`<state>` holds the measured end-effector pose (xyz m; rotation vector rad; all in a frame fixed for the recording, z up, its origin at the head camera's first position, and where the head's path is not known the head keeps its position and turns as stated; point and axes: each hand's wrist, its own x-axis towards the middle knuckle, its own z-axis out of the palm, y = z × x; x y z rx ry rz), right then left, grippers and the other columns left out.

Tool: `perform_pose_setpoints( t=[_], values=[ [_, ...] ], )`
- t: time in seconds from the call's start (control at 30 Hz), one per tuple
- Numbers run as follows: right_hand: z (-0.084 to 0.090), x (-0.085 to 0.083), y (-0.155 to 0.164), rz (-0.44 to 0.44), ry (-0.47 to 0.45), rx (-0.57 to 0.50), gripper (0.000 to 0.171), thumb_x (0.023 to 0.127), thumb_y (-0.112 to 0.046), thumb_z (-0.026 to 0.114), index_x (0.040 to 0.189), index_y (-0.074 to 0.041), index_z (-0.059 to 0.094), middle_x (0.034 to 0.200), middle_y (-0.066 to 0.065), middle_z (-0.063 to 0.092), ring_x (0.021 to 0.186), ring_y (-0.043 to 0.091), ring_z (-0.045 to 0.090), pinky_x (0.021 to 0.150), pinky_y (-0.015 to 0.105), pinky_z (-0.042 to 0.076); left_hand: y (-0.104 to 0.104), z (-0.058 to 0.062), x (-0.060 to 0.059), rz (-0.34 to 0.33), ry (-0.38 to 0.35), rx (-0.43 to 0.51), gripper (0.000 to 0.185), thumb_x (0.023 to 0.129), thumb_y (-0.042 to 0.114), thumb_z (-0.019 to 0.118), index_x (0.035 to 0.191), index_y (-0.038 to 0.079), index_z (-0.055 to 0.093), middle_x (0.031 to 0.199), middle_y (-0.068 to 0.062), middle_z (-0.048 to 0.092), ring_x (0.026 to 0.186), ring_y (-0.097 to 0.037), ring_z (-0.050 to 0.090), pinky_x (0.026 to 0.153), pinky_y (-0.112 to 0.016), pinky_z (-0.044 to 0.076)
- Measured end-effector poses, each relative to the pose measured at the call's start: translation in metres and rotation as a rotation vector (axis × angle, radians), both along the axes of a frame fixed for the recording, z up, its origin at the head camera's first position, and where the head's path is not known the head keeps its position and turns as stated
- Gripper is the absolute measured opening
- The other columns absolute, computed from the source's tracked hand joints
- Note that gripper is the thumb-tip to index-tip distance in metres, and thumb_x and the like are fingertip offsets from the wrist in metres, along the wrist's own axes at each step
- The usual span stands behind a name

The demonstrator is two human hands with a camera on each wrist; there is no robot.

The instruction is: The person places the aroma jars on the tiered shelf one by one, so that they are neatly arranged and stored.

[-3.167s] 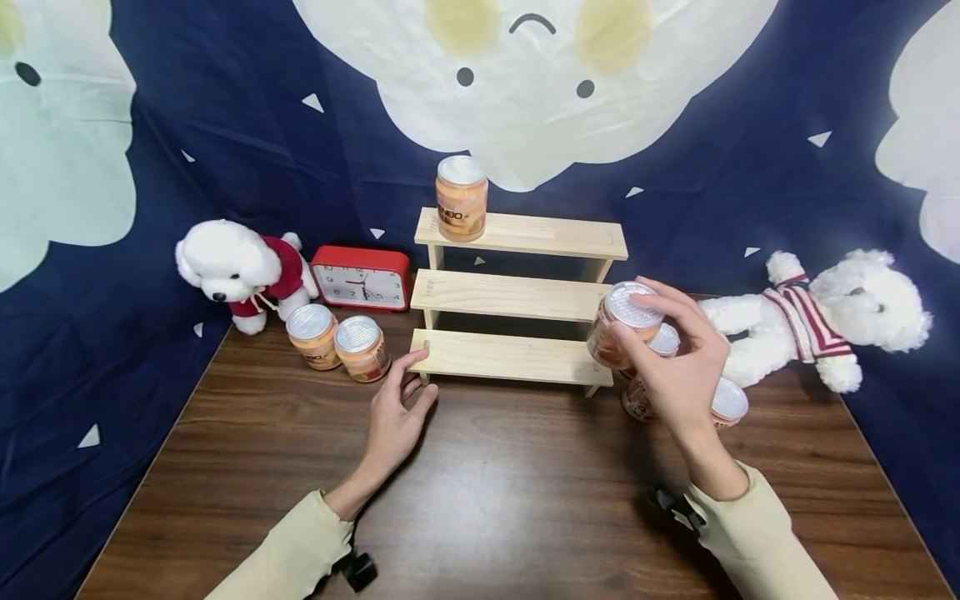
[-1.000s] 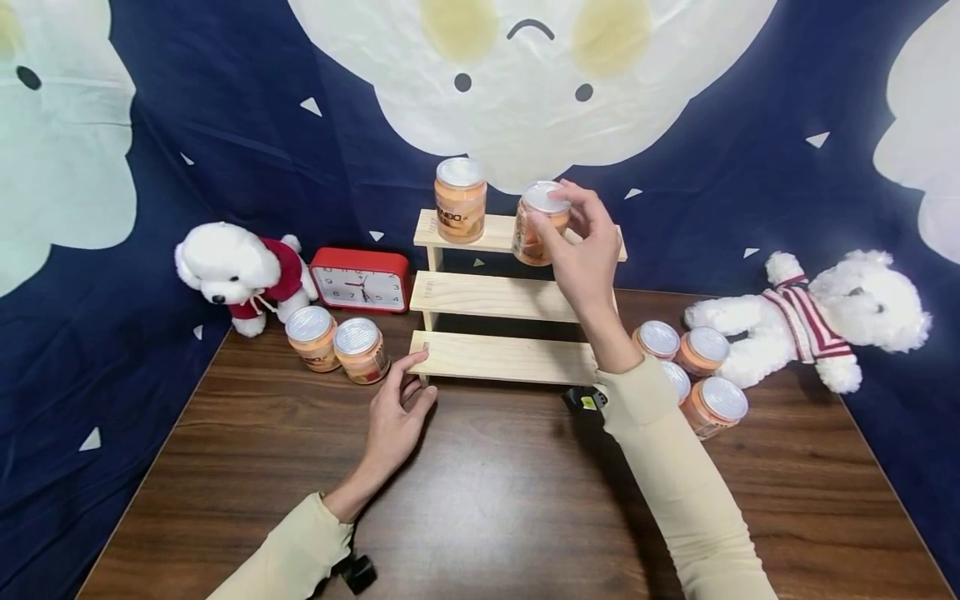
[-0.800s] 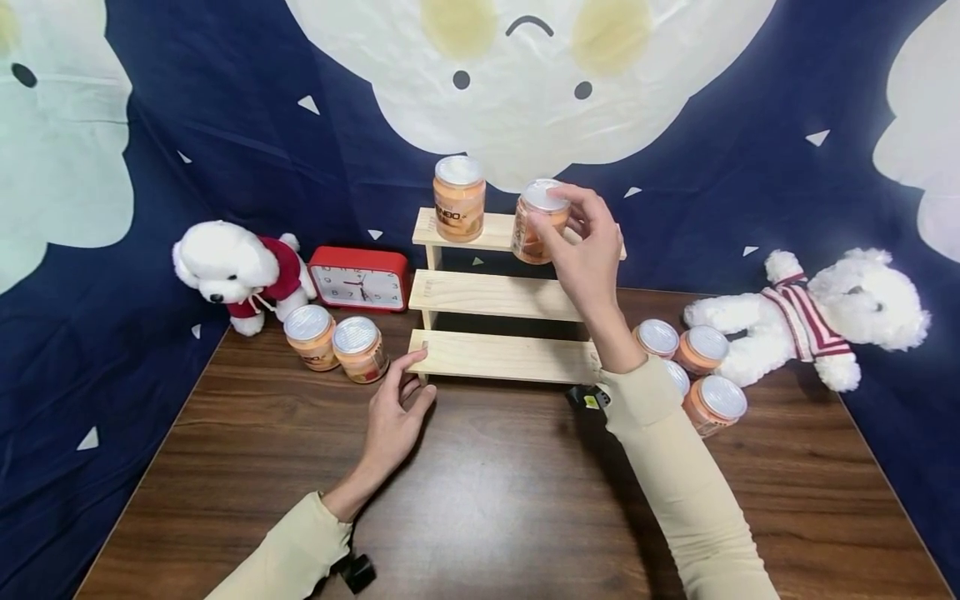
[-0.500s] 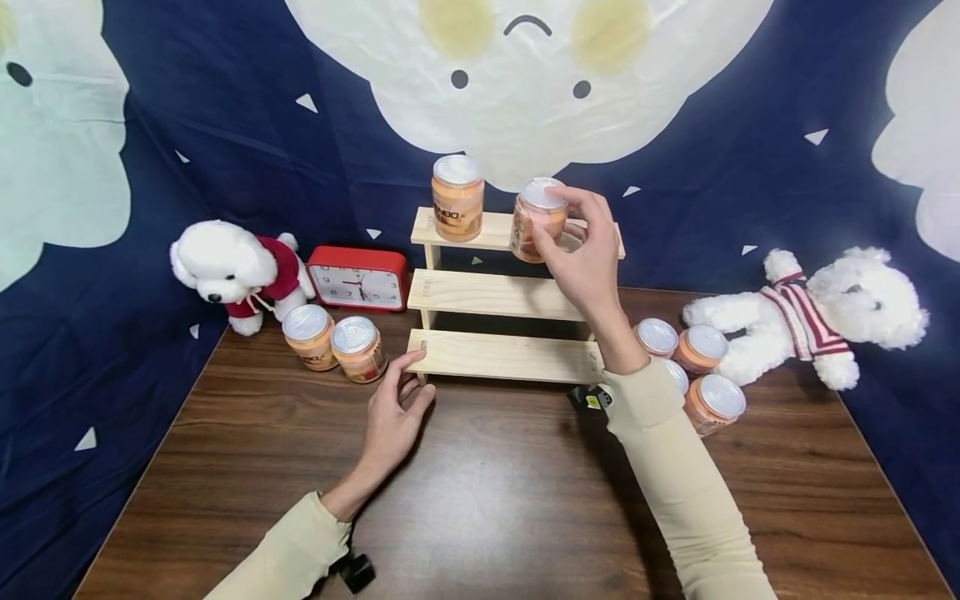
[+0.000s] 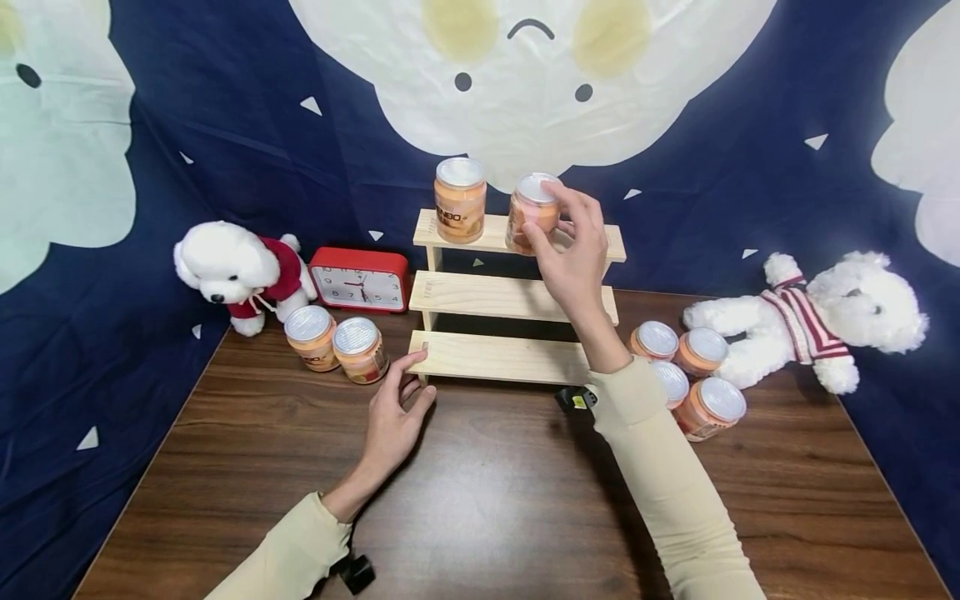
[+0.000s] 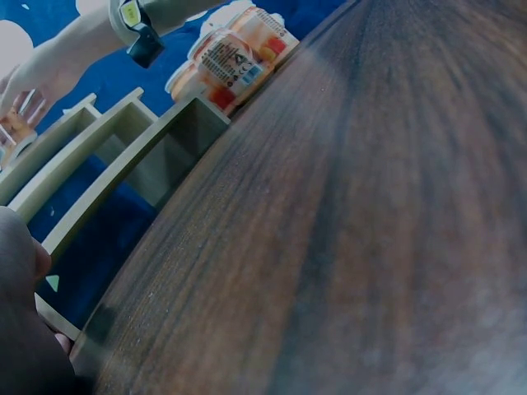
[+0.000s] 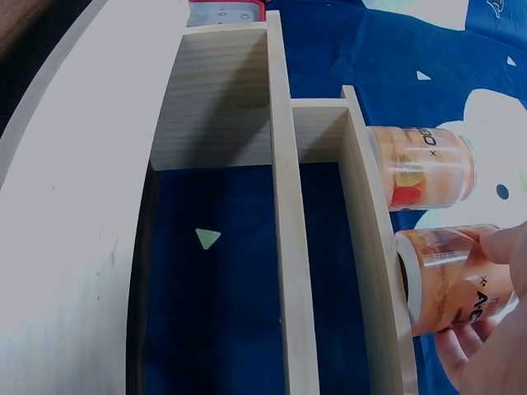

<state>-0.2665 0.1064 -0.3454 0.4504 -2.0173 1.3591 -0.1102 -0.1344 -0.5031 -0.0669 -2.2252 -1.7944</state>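
Orange can (image 5: pixel 532 214) with the silver lid is in your right hand (image 5: pixel 573 254), up at 12 o'clock on the top step of the wooden rack (image 5: pixel 517 296). Your fingers (image 5: pixel 577 208) curl round its right side and your thumb (image 5: pixel 534 243) presses low on the front, so it's pinched between them, base down on the plank or just above it, hard to tell which. Just to its 9 o'clock a second can (image 5: pixel 460 198) stands upright on the same step, close but apart. Your left hand (image 5: pixel 397 417) lies relaxed on the table (image 5: pixel 480 500), fingertips touching the rack's bottom step at its left end, holding nothing.
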Motion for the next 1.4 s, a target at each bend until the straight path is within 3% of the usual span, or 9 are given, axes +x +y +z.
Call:
perform_pose_setpoints(
  t=[0.17,0.2,0.33,0.47,0.6,0.7,0.87,1.13,1.4],
  values=[
    [-0.001,-0.001,-0.004,-0.01,-0.007,-0.007,0.053,0.096,-0.01,0.087,0.147,-0.008,0.07,0.144,0.024,0.058,0.126,0.031,0.06,0.106,0.045,0.062,0.0,-0.003,-0.001,-0.004,0.04,-0.001,0.056,0.096,-0.013,0.073,0.149,0.003,0.064,0.155,-0.016,0.064,0.13,-0.025,0.065,0.115,-0.025,0.056],
    [-0.001,-0.002,-0.005,-0.011,-0.01,-0.01,0.054,0.096,-0.009,0.087,0.147,-0.008,0.07,0.144,0.025,0.058,0.127,0.031,0.061,0.107,0.046,0.062,-0.002,-0.009,-0.003,-0.015,0.077,0.013,0.055,0.097,-0.01,0.073,0.149,0.004,0.064,0.155,-0.016,0.064,0.129,-0.022,0.065,0.114,-0.023,0.056],
    [0.0,-0.005,-0.009,-0.017,-0.02,-0.007,0.056,0.095,-0.007,0.087,0.149,-0.01,0.07,0.145,0.025,0.057,0.131,0.032,0.061,0.108,0.046,0.063,-0.003,-0.013,-0.004,-0.017,0.141,0.005,0.054,0.096,-0.008,0.073,0.148,0.005,0.065,0.153,-0.016,0.065,0.129,-0.016,0.065,0.112,-0.017,0.054],
    [0.0,-0.008,-0.01,-0.028,-0.012,0.003,0.058,0.095,-0.008,0.088,0.15,-0.011,0.069,0.145,0.024,0.057,0.133,0.031,0.06,0.108,0.047,0.063,-0.001,-0.007,-0.002,-0.01,0.087,-0.013,0.056,0.096,-0.01,0.073,0.149,0.003,0.064,0.155,-0.017,0.063,0.132,-0.023,0.064,0.115,-0.023,0.055],
    [-0.001,-0.009,-0.011,-0.031,-0.008,0.003,0.058,0.096,-0.009,0.088,0.151,-0.012,0.069,0.146,0.024,0.056,0.134,0.031,0.059,0.109,0.048,0.062,-0.007,-0.024,-0.01,-0.018,0.059,-0.018,0.06,0.097,-0.008,0.075,0.151,0.015,0.065,0.158,-0.004,0.063,0.134,-0.018,0.064,0.116,-0.027,0.056],
    [-0.001,-0.008,-0.011,-0.028,-0.017,0.002,0.059,0.096,-0.009,0.087,0.152,-0.012,0.068,0.147,0.024,0.055,0.134,0.031,0.059,0.11,0.047,0.06,-0.008,-0.029,-0.012,-0.017,0.07,-0.022,0.059,0.097,-0.006,0.076,0.15,0.017,0.066,0.157,-0.003,0.063,0.131,-0.014,0.065,0.115,-0.024,0.056],
    [-0.001,-0.007,-0.009,-0.013,-0.036,0.024,0.065,0.097,-0.007,0.086,0.157,-0.01,0.062,0.149,0.025,0.054,0.134,0.032,0.057,0.109,0.048,0.06,-0.001,-0.005,-0.001,-0.01,0.068,-0.011,0.056,0.096,-0.012,0.073,0.149,0.003,0.063,0.157,-0.018,0.062,0.13,-0.026,0.065,0.115,-0.022,0.055],
    [0.001,-0.002,-0.001,-0.025,-0.029,0.045,0.08,0.095,-0.009,0.088,0.166,-0.011,0.051,0.143,0.021,0.061,0.135,0.03,0.057,0.106,0.044,0.062,-0.005,-0.022,-0.007,-0.016,0.162,0.011,0.054,0.096,-0.007,0.074,0.148,0.008,0.066,0.152,-0.016,0.065,0.126,-0.015,0.066,0.11,-0.017,0.056],
    [0.006,0.014,0.003,-0.04,0.033,-0.025,0.074,0.097,-0.018,0.088,0.162,-0.009,0.055,0.142,0.021,0.062,0.133,0.025,0.058,0.105,0.042,0.059,-0.002,-0.013,-0.004,-0.007,0.123,0.008,0.054,0.095,-0.006,0.072,0.147,0.005,0.065,0.151,-0.019,0.065,0.123,-0.015,0.066,0.109,-0.017,0.057]
  ],
)
